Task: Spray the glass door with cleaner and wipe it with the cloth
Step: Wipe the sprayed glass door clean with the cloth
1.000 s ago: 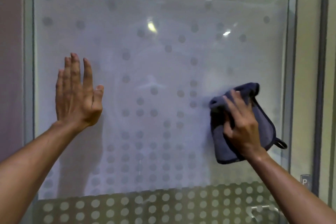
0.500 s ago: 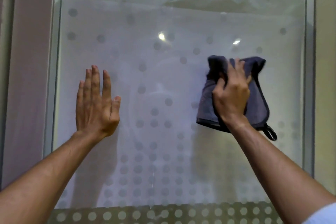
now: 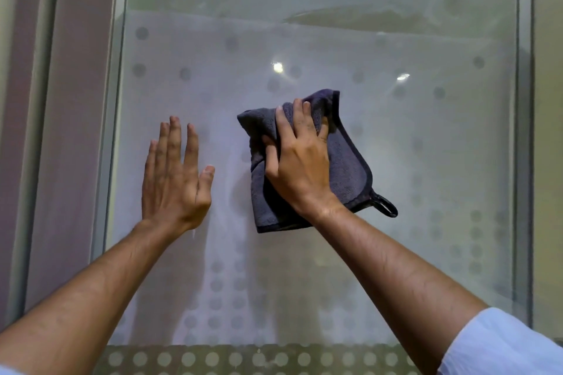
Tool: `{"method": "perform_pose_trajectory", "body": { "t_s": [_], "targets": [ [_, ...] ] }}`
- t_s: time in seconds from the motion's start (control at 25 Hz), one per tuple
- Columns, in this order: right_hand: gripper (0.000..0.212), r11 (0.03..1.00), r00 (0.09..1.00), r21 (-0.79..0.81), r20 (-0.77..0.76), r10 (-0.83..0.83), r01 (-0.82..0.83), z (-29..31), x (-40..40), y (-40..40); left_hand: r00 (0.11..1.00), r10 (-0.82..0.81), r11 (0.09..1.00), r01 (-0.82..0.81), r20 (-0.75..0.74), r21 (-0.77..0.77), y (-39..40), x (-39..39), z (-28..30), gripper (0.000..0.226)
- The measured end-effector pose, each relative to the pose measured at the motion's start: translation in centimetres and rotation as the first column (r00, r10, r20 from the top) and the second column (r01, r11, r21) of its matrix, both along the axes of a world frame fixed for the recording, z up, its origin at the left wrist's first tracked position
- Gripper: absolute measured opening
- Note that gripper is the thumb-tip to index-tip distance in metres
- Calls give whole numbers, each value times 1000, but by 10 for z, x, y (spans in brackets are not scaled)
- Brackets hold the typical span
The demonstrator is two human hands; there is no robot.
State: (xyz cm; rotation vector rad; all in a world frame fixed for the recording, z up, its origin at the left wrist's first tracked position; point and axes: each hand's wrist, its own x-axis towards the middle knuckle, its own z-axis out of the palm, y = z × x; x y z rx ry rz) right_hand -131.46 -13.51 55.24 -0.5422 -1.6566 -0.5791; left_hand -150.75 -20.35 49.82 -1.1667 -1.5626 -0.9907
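The right hand is pressing a gripped cloth against the dotted frosted door. The left hand is lying flat, fingers spread, holding nothing.

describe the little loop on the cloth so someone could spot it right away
Find the frosted, dotted glass door filling the view, then the dark grey cloth pressed to it under the right hand. The loop is the small black tab sticking out from the cloth's lower right corner.

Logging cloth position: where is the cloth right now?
In the head view, the cloth is pressed against the glass door under the right hand, near centre, right of the flat left hand.
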Motion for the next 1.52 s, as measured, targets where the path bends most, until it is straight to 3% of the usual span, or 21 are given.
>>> {"method": "perform_pose_trajectory", "body": {
  "t_s": [0.12,0.28,0.48,0.6,0.72,0.88,1.12,1.32,1.52],
  "targets": [
    [64,998,998,-50,59,-30,33,3,4,-3,997,-54,996,49,59,71,-8,15,8,79],
    [78,993,995,-118,97,22,-11,5,7,-13,987,-159,969,151,25,198,-14,47,38,65],
    [66,971,988,-210,84,132,-112,17,16,-25,992,-125,982,119,31,149,-8,68,66,38],
    [69,993,994,-116,97,44,-33,27,30,-28,991,-119,984,109,63,141,-8,70,71,27],
    [51,996,991,-23,111,-80,83,38,47,-25,991,-111,988,102,73,119,-9,73,76,24],
    [39,989,983,-56,130,-132,140,48,55,-25,990,-114,990,105,85,99,-13,73,80,22],
    [41,985,988,-161,150,-32,57,60,70,-25,990,-99,993,91,101,79,-16,76,85,21],
    [41,965,960,-137,203,-193,223,61,73,-20,990,-98,993,90,106,78,-16,77,85,22],
    [35,948,947,-79,116,-298,308,52,75,-15,989,-105,992,97,106,78,-16,78,84,22]
  ]
}}
